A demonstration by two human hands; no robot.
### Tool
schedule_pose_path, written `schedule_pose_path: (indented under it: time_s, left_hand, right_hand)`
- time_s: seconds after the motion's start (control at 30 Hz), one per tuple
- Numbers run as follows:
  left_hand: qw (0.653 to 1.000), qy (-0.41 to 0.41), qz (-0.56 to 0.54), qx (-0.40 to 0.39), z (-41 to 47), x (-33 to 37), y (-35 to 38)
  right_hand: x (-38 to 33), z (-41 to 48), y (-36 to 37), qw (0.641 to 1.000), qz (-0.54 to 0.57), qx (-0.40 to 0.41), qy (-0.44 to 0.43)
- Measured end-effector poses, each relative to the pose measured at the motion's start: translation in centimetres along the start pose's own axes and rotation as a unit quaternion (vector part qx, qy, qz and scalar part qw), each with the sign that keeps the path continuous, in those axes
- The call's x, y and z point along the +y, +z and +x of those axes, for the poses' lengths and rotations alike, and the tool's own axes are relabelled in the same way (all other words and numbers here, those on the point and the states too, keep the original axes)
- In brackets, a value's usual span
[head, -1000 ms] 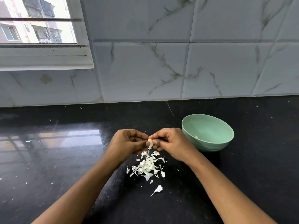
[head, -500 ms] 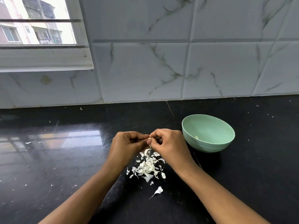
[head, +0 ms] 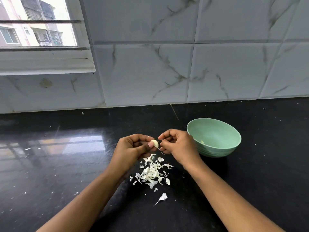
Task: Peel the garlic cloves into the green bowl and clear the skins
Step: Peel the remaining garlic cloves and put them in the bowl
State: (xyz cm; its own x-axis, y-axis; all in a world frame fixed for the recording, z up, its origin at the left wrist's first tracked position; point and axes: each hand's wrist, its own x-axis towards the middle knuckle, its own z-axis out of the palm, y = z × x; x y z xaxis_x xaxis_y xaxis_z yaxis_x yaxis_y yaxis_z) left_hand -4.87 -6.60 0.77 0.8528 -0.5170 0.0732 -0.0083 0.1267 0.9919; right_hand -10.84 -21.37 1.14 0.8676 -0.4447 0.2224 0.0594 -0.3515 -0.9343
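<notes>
My left hand (head: 133,148) pinches a pale garlic clove (head: 155,142) between thumb and fingers above the black counter. Just right of it, my right hand (head: 178,147) has its fingers curled and pinches a thin strip of skin (head: 161,151) that hangs down off the clove. Below both hands lies a pile of white garlic skins (head: 151,173), with one loose skin (head: 163,197) nearer to me. The green bowl (head: 222,148) stands right of my right hand, with a peeled clove (head: 202,142) inside near its left wall.
The black counter (head: 66,164) runs back to a marbled tile wall (head: 184,64). A window (head: 38,22) with a white sill is at the upper left. Small white flecks are scattered over the counter.
My hands have drawn slightly apart. The clove now shows bare in my left fingers, and a strip of skin has come away toward my right hand.
</notes>
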Motion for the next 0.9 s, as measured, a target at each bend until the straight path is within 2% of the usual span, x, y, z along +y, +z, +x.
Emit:
schedule_pose_path:
  time_s: [0.1,0.23,0.33,0.43,0.57,0.77,0.9]
  left_hand:
    - [0.999,-0.035,-0.04,0.001,0.2,-0.1,0.0]
    - [0.997,-0.042,-0.068,0.017,0.2,0.3,-0.1]
    - [0.995,-0.057,-0.082,0.023,0.2,0.4,-0.2]
    - [0.992,-0.072,-0.1,0.026,0.2,0.3,-0.1]
    - [0.992,-0.081,-0.095,0.014,0.2,0.2,0.0]
    - [0.996,-0.061,-0.067,0.007,0.2,0.4,-0.2]
    - [0.997,-0.048,-0.059,0.007,0.2,0.3,-0.1]
  right_hand:
    - [-0.4,0.0,-0.5,0.999,-0.019,-0.032,0.022]
    - [-0.3,0.1,-1.0,0.991,-0.078,-0.092,0.049]
    - [-0.3,0.2,-1.3,0.991,-0.053,-0.113,0.046]
    - [-0.5,-0.1,-0.9,0.993,-0.002,-0.114,0.025]
    - [-0.1,-0.1,-0.2,0.996,-0.012,-0.08,-0.021]
    - [-0.2,-0.2,-0.5,0.986,-0.115,-0.083,-0.091]
    - [-0.6,-0.2,-0.6,0.991,-0.009,-0.132,-0.022]
